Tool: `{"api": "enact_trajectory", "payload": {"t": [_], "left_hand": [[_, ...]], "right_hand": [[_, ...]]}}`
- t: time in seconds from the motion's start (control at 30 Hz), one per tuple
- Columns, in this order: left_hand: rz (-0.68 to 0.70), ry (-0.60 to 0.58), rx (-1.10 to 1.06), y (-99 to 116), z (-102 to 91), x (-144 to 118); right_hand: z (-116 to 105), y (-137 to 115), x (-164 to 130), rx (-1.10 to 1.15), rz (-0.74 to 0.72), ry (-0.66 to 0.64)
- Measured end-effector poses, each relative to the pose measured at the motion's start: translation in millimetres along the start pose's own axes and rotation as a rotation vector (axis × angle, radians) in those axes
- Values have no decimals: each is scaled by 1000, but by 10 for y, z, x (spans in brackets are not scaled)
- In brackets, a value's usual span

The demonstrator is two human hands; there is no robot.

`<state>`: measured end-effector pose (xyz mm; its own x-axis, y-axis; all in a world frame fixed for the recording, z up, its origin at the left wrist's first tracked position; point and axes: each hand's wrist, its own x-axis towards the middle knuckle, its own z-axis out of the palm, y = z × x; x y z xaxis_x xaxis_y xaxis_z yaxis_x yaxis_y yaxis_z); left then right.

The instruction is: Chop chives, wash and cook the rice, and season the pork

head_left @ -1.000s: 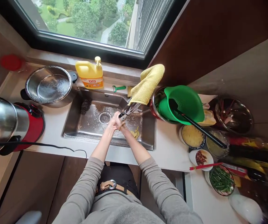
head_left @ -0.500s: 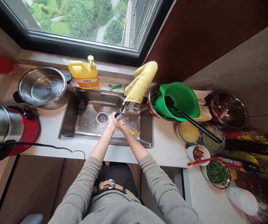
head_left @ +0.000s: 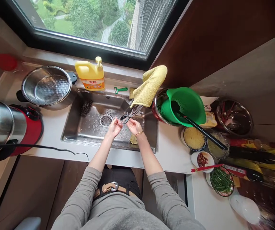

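Over the steel sink, my left hand is palm up with its fingers apart, just left of the faucet spout. My right hand is cupped upward on the spout's other side, also holding nothing. Between them is the chrome faucet, its upper part draped with a yellow cloth. Below my right wrist, yellowish peel lies in the basin. A round drain and a dark steel-wool scrubber are to the left in the sink.
Along the window side stand a steel pot, a yellow detergent jug and a green peeler. On the right are a green colander, bowls of food and red chopsticks. A red-based appliance trails a cord at left.
My hands were pressed together under the spout; now they have parted to either side of it with palms turned up. The view has shifted slightly.
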<state>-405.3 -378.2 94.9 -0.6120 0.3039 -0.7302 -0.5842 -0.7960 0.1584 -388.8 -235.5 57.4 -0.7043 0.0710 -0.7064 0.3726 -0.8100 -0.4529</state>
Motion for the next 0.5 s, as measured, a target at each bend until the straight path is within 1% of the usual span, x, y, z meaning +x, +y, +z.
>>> {"api": "enact_trajectory", "payload": {"t": [0.07,0.13,0.2,0.27,0.37,0.47,0.5], "left_hand": [[-46,-51,9,-44,25,2],[-65,-82,39,-89,55,7],[-78,-120,64,-123,91,13],[-75,-162,89,-146,120,25],[4,-171,204,-164,130,67],[141,-83,433,-154,82,121],[192,-40,523,-140,54,132]], "right_hand": [[-42,-42,-103,94,82,23],[-62,-23,-187,156,124,30],[-86,11,-233,194,132,43],[-125,8,-237,207,109,64],[-198,-119,-171,185,34,123],[-244,-344,-37,162,-59,213],[-248,-425,17,149,-95,218]]}}
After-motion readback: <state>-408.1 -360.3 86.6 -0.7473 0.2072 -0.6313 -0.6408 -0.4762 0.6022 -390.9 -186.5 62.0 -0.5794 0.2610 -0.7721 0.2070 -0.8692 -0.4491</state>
